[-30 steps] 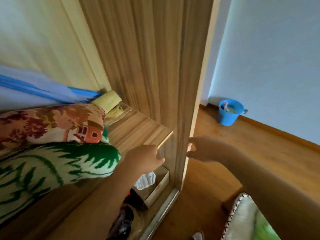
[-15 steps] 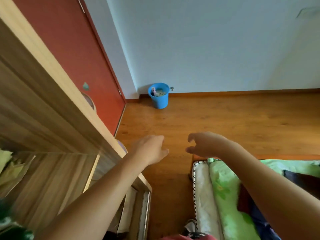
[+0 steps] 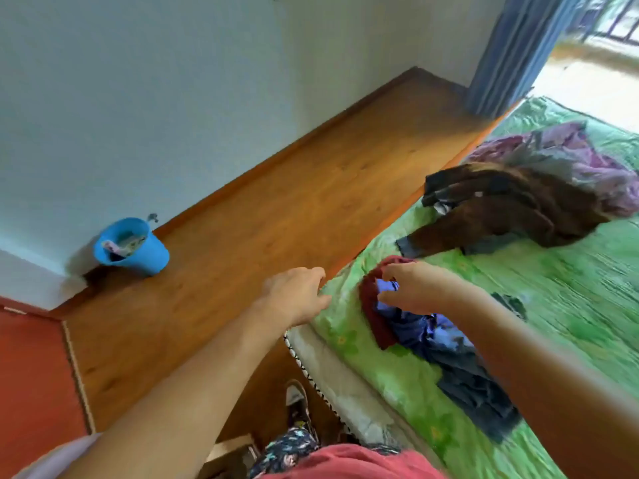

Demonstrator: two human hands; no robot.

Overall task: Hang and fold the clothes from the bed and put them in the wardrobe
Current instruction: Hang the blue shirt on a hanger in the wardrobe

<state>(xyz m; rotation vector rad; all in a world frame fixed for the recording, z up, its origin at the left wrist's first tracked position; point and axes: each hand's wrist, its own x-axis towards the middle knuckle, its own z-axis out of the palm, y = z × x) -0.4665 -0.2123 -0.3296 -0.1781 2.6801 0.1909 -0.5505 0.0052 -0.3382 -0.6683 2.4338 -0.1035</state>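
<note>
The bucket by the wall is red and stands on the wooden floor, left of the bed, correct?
Not quite: the bucket is blue, not red, as the head view shows. It does stand on the wooden floor by the wall, left of the bed.
</note>
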